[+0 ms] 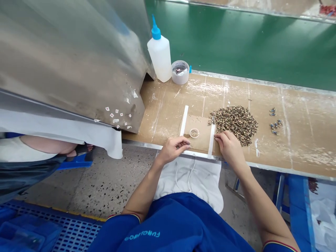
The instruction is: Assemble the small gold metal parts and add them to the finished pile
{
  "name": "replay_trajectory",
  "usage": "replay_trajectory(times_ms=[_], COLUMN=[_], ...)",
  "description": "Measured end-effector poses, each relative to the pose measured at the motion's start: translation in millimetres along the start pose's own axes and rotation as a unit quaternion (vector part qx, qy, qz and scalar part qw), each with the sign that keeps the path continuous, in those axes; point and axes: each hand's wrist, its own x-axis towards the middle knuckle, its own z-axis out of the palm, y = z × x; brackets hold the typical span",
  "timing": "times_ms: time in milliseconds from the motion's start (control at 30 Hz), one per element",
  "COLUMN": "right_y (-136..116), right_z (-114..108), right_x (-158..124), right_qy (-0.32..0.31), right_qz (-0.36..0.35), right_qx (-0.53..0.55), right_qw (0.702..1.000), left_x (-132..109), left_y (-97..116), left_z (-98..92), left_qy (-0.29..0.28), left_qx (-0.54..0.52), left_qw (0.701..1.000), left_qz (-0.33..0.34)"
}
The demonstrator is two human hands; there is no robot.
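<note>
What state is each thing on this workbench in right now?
Left hand, fingers pinched together over the bench edge.
Right hand, fingers curled beside the heap.
Heap of small parts, loose and spread out.
Small round dish, lying flat on cardboard.
Squeeze bottle, upright, blue nozzle on.
Plastic tub, open, scraps inside.

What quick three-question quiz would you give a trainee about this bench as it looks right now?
1. True or false: the squeeze bottle with the blue nozzle stands beside the round plastic tub.
2. Which hand is closer to the heap of small brown-and-gold pieces: A, the left hand, or B, the right hand?
3. What sits on the cardboard patch between the two white strips?

Key: 1 true; 2 B; 3 a small round container.
</note>
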Motion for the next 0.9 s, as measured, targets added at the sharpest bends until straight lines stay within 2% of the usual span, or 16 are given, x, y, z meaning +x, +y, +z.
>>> replay_trajectory(times_ms=[133,300,367,467,600,767,900], right_y=[3.4,4.4,0.3,-14.5,-45.3,-77.6,-88.1], right_z=[4.1,4.2,-0.2,-6.5,-2.1,20.1,32.9], right_x=[2.5,5.6,3.9,-4.3,-16.4,-17.4,-13.2], right_qy=[0.036,0.055,0.059,0.080,0.072,0.060,0.057], right_qz=[-0.030,-0.021,0.001,0.081,0.185,0.245,0.281], right_qx=[-0.010,0.013,0.039,0.099,0.221,0.384,0.472], right_qw=[0.999,0.998,0.997,0.989,0.955,0.888,0.834], left_x=[-0.5,-1.6,-2.5,-3.4,-2.4,0.1,-0.5], left_y=[1.0,-0.8,-1.4,-0.3,4.0,7.3,7.0], left_z=[2.5,2.1,1.6,1.3,1.3,0.6,0.9], left_qy=[0.007,0.007,0.009,0.007,-0.001,-0.005,0.001], left_qx=[-0.003,0.009,0.002,-0.003,0.042,0.096,0.109], left_qw=[1.000,1.000,1.000,1.000,0.998,0.993,0.990], left_qz=[-0.009,0.009,0.011,0.015,0.039,0.068,0.089])
